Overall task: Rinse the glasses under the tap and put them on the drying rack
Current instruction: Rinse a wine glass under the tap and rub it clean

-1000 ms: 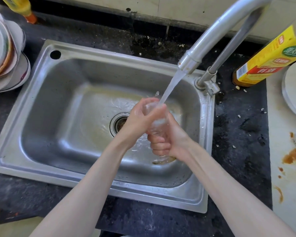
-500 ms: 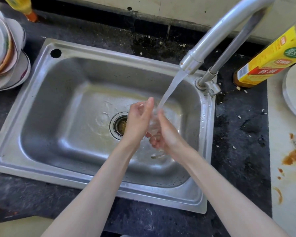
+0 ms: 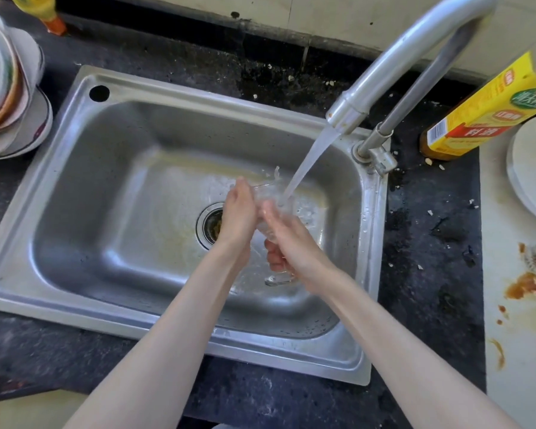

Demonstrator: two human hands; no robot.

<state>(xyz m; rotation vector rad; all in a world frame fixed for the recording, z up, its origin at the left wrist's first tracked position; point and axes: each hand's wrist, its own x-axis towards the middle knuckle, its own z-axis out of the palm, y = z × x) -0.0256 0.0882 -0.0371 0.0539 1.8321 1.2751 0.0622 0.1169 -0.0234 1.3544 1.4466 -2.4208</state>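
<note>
A clear glass [image 3: 268,196] is held over the steel sink [image 3: 112,125], tilted with its rim toward the water stream [image 3: 307,164] that runs from the tap [image 3: 393,66]. My right hand [image 3: 294,243] grips the glass around its lower body, fingers curled underneath. My left hand [image 3: 239,212] lies flat against the glass's left side. The base of the glass shows below my right hand, and most of its body is hidden between both hands.
A stack of plates and bowls [image 3: 10,88] stands on the dark counter at the left. A yellow-labelled bottle [image 3: 483,113] lies beside the tap, with a white plate [image 3: 532,168] at the right edge. Brown stains [image 3: 523,286] mark the light counter. The drain [image 3: 211,224] is open.
My left hand went from wrapping over the top of the glass to lying flat along its left side. The glass rim now shows under the stream.
</note>
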